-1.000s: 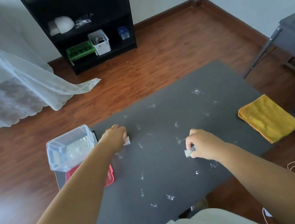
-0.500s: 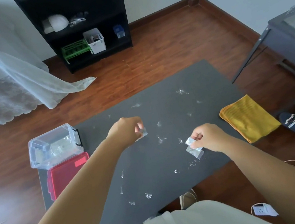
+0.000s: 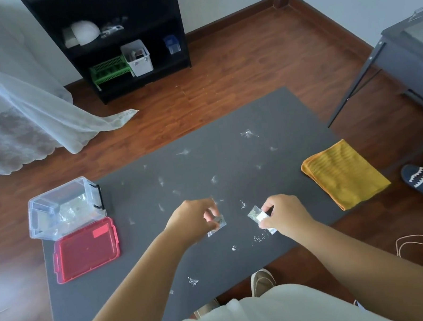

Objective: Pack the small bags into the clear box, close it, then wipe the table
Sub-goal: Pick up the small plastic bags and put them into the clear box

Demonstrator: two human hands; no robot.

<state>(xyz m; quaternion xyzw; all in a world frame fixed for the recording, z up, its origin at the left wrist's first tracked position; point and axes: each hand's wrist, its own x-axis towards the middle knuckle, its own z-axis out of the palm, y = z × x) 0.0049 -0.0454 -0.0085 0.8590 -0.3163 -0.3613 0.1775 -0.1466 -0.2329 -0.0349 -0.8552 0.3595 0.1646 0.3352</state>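
Currently my left hand (image 3: 192, 221) is curled, fingertips pinching a small clear plastic bag (image 3: 216, 224) just above the dark matte tabletop (image 3: 148, 288). My right hand (image 3: 283, 214) is likewise curled, pinching a second small bag (image 3: 259, 215), glossy, flat and roughly square. Both forearms extend from 6 o'clock toward the tabletop centre, with the hands near each other but apart. More small bags (image 3: 249, 133) lie scattered as crinkled, shiny scraps across the tabletop, mostly from 11 to 1 o'clock of the hands. At 10 o'clock of my left hand, well apart from it, stands the clear box (image 3: 64, 208), rectangular, open-topped, with translucent walls and a black latch; crumpled clear bags show inside. Its red lid (image 3: 85, 250), a flat rounded rectangle, lies just beside it at 9 o'clock. A folded yellow cloth (image 3: 344, 173), ribbed in texture, lies at 2 o'clock of my right hand.
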